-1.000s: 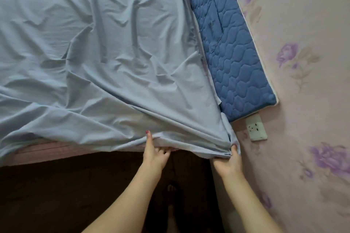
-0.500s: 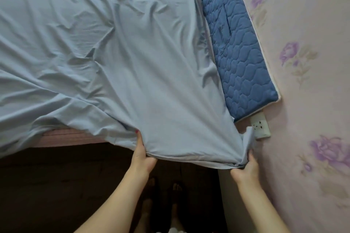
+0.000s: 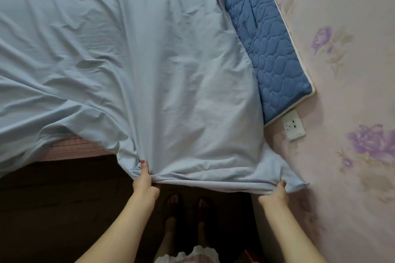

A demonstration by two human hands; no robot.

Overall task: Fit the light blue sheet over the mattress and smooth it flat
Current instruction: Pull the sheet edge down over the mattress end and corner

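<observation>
The light blue sheet covers most of the bed and is stretched toward me, with creases remaining on its left half. My left hand pinches the sheet's near hem. My right hand grips the hem at the corner by the wall, where a flap of fabric sticks out to the right. A strip of pink mattress edge shows uncovered at the lower left, under the lifted sheet.
A dark blue quilted pad lies along the bed's right side against the pink floral wall. A white wall socket sits just below the pad's corner. My feet stand on the dark floor between my arms.
Both hands have pulled the sheet's hem toward me and farther apart. The fabric between them is now taut and far less wrinkled, and the corner has reached the wall.
</observation>
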